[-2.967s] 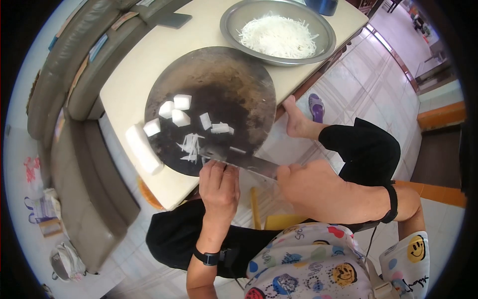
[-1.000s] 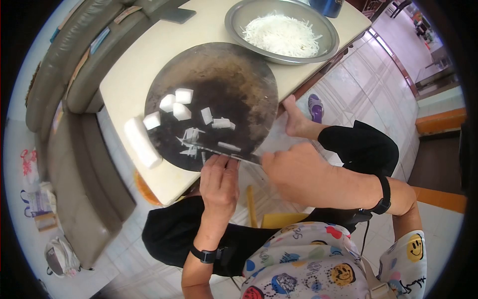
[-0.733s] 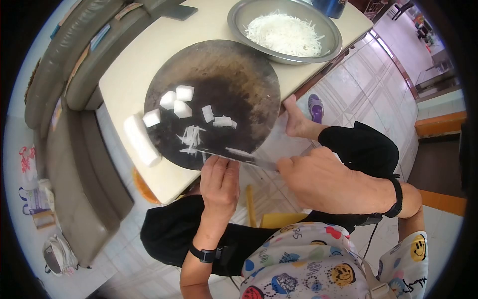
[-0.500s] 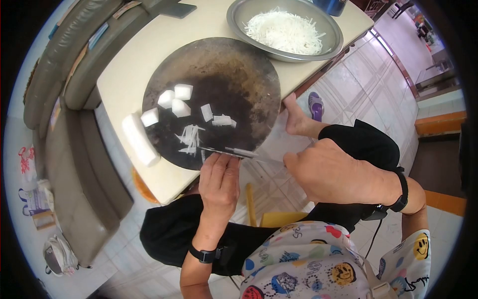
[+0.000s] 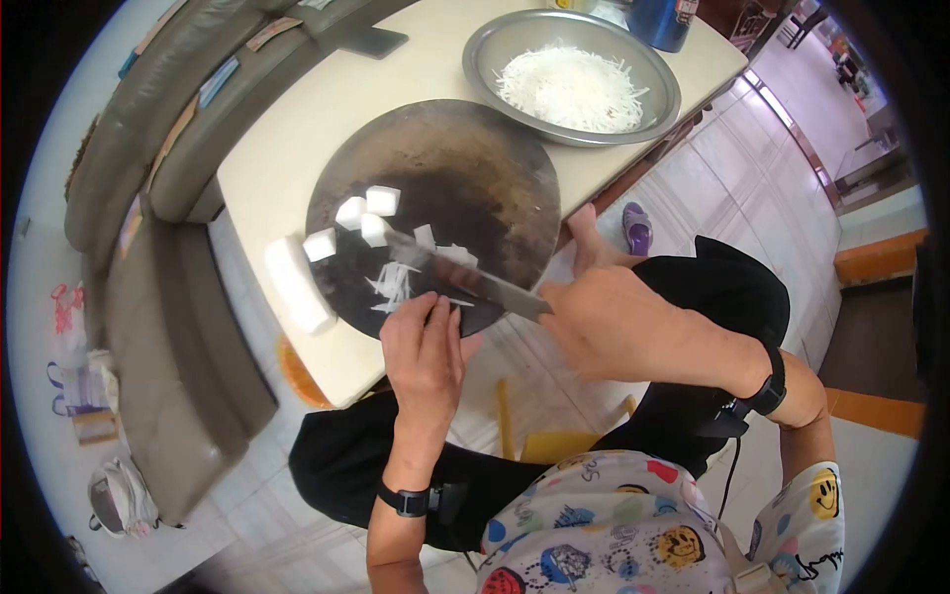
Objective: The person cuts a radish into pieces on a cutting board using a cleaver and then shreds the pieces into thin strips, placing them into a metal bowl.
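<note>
My right hand (image 5: 618, 322) is wrapped round the handle of a kitchen knife (image 5: 485, 282). The blade, slightly blurred, slants up and left over a dark round chopping board (image 5: 455, 134). At the board's near edge, my left hand (image 5: 424, 346) is closed, its fingertips pressing on a white radish slice (image 5: 457, 301), mostly hidden. Beside those fingers lies a small pile of white radish strips (image 5: 393, 284). Past the blade sit thin slices (image 5: 425, 236) and several thick white chunks (image 5: 351, 212). A long peeled white radish piece (image 5: 299, 284) lies along the board's left edge.
A metal bowl (image 5: 475, 49) heaped with white shreds (image 5: 569, 89) stands at the back of the cream table (image 5: 267, 148). A blue container (image 5: 661, 22) is behind it. A grey sofa (image 5: 178, 346) runs along the left. My knees are below the near table edge.
The knife has risen from beside my left fingertips and now tilts across the board towards the chunks. My left fingers have shifted slightly at the board's edge. The whole view has moved a little.
</note>
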The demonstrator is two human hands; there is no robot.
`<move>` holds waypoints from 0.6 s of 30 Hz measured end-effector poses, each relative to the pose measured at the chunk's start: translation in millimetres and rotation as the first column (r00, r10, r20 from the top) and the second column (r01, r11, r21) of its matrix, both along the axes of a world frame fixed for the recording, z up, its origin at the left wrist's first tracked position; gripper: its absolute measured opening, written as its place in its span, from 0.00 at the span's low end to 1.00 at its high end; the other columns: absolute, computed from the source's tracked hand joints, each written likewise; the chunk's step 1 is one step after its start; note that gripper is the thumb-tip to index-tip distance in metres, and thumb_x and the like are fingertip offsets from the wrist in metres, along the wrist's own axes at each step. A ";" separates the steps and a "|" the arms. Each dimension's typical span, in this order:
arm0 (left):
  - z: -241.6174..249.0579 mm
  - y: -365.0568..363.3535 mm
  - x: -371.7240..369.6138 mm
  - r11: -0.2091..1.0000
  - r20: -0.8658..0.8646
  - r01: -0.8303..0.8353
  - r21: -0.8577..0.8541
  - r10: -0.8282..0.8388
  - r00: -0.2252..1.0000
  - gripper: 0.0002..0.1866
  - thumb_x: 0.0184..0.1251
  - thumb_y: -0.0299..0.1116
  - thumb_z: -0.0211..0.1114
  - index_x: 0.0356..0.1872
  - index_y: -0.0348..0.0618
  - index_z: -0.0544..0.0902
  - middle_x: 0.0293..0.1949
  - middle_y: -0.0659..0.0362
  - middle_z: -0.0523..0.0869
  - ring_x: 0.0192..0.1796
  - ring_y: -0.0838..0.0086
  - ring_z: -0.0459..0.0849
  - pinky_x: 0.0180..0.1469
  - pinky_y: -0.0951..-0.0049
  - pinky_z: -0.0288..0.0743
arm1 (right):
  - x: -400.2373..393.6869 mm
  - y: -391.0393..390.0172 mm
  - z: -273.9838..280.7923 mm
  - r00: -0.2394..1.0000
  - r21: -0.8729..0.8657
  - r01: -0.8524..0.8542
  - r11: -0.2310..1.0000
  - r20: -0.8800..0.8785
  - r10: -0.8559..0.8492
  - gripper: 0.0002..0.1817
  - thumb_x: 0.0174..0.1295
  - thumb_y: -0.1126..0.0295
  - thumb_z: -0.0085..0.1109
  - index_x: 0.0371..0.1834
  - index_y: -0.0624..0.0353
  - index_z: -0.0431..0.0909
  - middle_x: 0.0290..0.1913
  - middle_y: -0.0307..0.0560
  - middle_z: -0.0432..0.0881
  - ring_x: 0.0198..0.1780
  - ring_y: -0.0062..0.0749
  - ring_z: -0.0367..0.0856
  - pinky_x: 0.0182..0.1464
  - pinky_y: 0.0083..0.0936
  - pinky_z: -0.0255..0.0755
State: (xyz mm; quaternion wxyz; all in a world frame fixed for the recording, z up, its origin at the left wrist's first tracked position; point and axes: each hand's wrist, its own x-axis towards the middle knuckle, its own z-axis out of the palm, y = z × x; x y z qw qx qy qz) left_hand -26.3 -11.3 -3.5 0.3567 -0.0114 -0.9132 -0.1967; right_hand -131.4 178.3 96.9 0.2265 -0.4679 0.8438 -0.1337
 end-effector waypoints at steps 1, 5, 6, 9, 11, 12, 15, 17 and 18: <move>3.5 -2.5 -1.6 1.000 -0.003 -0.005 -0.009 0.005 1.000 0.13 0.52 0.17 0.70 0.41 0.31 0.84 0.42 0.49 0.83 0.45 0.54 0.82 0.48 0.60 0.76 | -3.3 3.0 -5.9 0.999 -0.141 0.028 0.990 0.045 -0.022 0.08 0.56 0.72 0.60 0.29 0.68 0.76 0.26 0.61 0.82 0.31 0.51 0.85 0.32 0.41 0.76; 17.4 -13.2 -7.2 0.988 -0.014 -0.126 0.085 0.127 0.992 0.10 0.63 0.20 0.67 0.45 0.30 0.84 0.43 0.48 0.86 0.46 0.59 0.85 0.49 0.65 0.79 | -22.8 -0.9 5.5 0.697 -0.077 0.332 0.940 0.692 -0.189 0.13 0.65 0.67 0.57 0.30 0.70 0.76 0.21 0.51 0.80 0.20 0.34 0.80 0.23 0.28 0.72; 21.0 -11.3 -9.8 0.854 0.030 -0.128 0.505 0.131 0.991 0.11 0.67 0.23 0.65 0.48 0.30 0.83 0.44 0.49 0.86 0.47 0.61 0.85 0.51 0.66 0.79 | -23.8 -1.0 5.0 0.702 -0.086 0.327 0.941 0.689 -0.181 0.13 0.65 0.67 0.57 0.30 0.70 0.76 0.21 0.51 0.80 0.20 0.34 0.80 0.23 0.28 0.72; 40.2 -15.1 -11.3 0.439 0.119 -0.110 0.892 0.008 0.993 0.19 0.76 0.32 0.58 0.61 0.31 0.76 0.51 0.49 0.85 0.53 0.66 0.85 0.56 0.68 0.79 | -26.9 -0.6 -1.5 0.518 -0.198 0.450 0.871 0.852 -0.073 0.13 0.68 0.68 0.54 0.31 0.69 0.76 0.19 0.43 0.77 0.17 0.21 0.73 0.20 0.19 0.66; 47.9 -15.3 -14.7 -0.193 -0.100 0.052 0.980 -0.245 0.964 0.23 0.78 0.33 0.54 0.67 0.32 0.69 0.55 0.47 0.82 0.55 0.65 0.84 0.56 0.67 0.80 | -29.1 -2.2 -5.2 0.409 -0.189 0.452 0.872 0.912 -0.015 0.12 0.69 0.68 0.54 0.31 0.67 0.77 0.20 0.41 0.78 0.17 0.17 0.72 0.20 0.16 0.64; 47.8 -17.0 -14.5 -0.307 -0.187 0.082 0.948 -0.332 0.925 0.24 0.78 0.32 0.52 0.69 0.31 0.64 0.58 0.46 0.80 0.57 0.65 0.83 0.56 0.68 0.81 | -28.1 -4.3 -10.0 0.375 -0.185 0.464 0.866 0.927 -0.003 0.11 0.68 0.69 0.55 0.31 0.67 0.78 0.20 0.41 0.77 0.17 0.18 0.72 0.20 0.16 0.64; 42.2 -23.5 -14.9 -0.306 -0.154 0.044 0.951 -0.346 0.925 0.23 0.77 0.31 0.52 0.68 0.31 0.66 0.57 0.46 0.80 0.56 0.63 0.83 0.57 0.68 0.81 | -26.8 -10.2 -17.2 0.342 -0.162 0.465 0.870 0.940 -0.007 0.11 0.67 0.69 0.55 0.33 0.67 0.78 0.21 0.42 0.78 0.17 0.18 0.72 0.20 0.16 0.64; 35.8 -29.4 -11.5 -0.280 -0.101 0.017 0.960 -0.289 0.952 0.21 0.77 0.31 0.54 0.66 0.30 0.68 0.55 0.46 0.82 0.54 0.64 0.84 0.57 0.70 0.81 | -27.8 -12.3 -17.7 0.342 -0.171 0.485 0.858 0.940 -0.006 0.10 0.67 0.69 0.55 0.34 0.67 0.78 0.21 0.42 0.78 0.17 0.18 0.71 0.20 0.17 0.64; 36.3 -31.4 -9.5 -0.185 -0.017 -0.028 0.982 -0.237 0.971 0.19 0.76 0.29 0.54 0.63 0.30 0.71 0.54 0.46 0.83 0.54 0.65 0.84 0.57 0.68 0.81 | -28.1 -12.7 -17.9 0.340 -0.177 0.505 0.845 0.940 -0.007 0.10 0.66 0.69 0.55 0.36 0.68 0.78 0.21 0.43 0.78 0.16 0.18 0.71 0.20 0.17 0.63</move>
